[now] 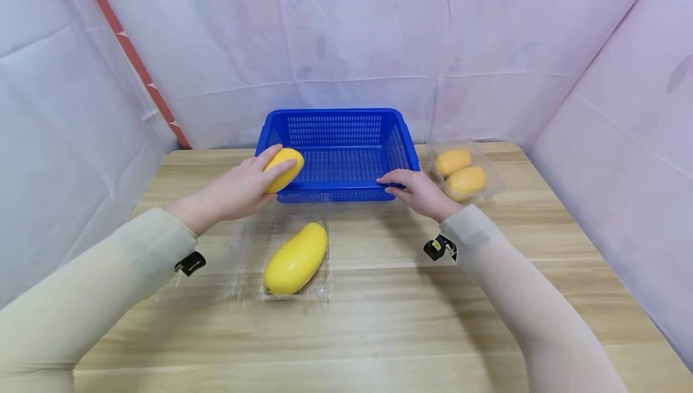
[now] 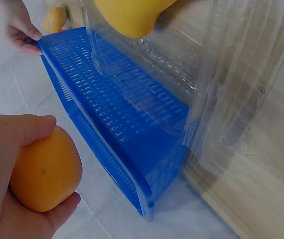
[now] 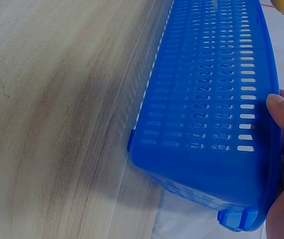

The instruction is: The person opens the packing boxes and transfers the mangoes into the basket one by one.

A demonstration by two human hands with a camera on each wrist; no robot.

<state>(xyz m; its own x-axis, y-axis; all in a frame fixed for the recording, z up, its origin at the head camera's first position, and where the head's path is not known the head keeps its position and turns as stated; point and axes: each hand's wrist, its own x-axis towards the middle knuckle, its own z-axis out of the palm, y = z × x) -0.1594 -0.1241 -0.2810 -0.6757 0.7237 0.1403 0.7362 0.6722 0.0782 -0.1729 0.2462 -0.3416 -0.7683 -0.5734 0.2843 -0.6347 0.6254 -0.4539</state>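
Note:
A yellow mango (image 1: 284, 170) is gripped in my left hand (image 1: 242, 188), above the left front corner of a blue plastic basket (image 1: 337, 186). In the left wrist view the fingers and thumb curl round the mango (image 2: 46, 169). My right hand (image 1: 419, 193) pinches the basket's front rim near its right corner; in the right wrist view the thumb (image 3: 279, 107) lies over that rim. Inside the basket, only the perforated floor and walls show. In front of it, a larger yellow mango (image 1: 296, 259) lies in a clear plastic clamshell box (image 1: 323, 287) with its lid folded out to the left.
Right of the basket, two orange mangoes (image 1: 467, 181) sit in another clear plastic box (image 1: 494, 185). The wooden table (image 1: 390, 327) reaches back to a pale cloth wall (image 1: 357, 32), with more cloth along both sides.

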